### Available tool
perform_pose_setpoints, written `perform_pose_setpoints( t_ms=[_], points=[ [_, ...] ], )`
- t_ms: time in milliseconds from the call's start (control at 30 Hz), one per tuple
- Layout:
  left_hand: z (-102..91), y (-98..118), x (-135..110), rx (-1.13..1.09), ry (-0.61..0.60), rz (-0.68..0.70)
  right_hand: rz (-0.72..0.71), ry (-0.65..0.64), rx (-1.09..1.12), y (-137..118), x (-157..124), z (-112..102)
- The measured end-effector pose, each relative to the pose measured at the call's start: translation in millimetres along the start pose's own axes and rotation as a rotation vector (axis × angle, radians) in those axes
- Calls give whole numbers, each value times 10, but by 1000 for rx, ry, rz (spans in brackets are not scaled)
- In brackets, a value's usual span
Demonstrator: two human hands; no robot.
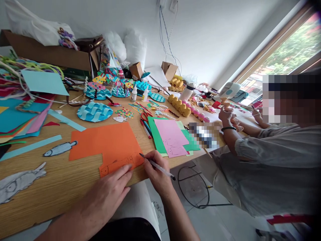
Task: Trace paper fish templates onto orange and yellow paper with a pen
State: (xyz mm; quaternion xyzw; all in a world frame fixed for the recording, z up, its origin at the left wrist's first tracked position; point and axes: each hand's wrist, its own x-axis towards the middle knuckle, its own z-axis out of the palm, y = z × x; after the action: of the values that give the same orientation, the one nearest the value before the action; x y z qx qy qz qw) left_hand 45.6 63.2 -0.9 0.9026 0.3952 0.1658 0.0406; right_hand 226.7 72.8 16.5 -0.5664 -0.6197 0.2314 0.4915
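An orange sheet of paper [105, 140] with a notched lower left corner lies on the table in front of me. Fish outlines are drawn in dark lines along its near edge. My left hand [114, 185] rests flat on that edge, fingers stretched out and holding nothing. In my right hand [157, 170] is a clear-barrelled pen [163, 170], its dark tip at the paper just right of the drawn fish. A pink sheet [172, 134] with fish drawings lies on green paper [154, 134] to the right. Grey paper fish cutouts [60, 149] lie at the left.
Coloured paper sheets [22, 115] are piled at the left. Blue woven paper discs [94, 111], glue bottles [134, 93], red-handled scissors [145, 115], markers [145, 129] and yellow egg-carton strips [179, 105] stand or lie farther back. A co-worker [263, 160] sits at the right, handling something.
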Motion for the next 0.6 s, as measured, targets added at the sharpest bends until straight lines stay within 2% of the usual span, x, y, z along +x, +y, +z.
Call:
perform_pose_setpoints(
  t_ms=[233, 600],
  points=[
    [-192, -112, 230, -12, -45, -45, 23, -43, -13, -37, 12, 68],
    [-45, -117, 169, -27, -12, -77, -7, -65, -108, -59, 4, 92]
  ],
)
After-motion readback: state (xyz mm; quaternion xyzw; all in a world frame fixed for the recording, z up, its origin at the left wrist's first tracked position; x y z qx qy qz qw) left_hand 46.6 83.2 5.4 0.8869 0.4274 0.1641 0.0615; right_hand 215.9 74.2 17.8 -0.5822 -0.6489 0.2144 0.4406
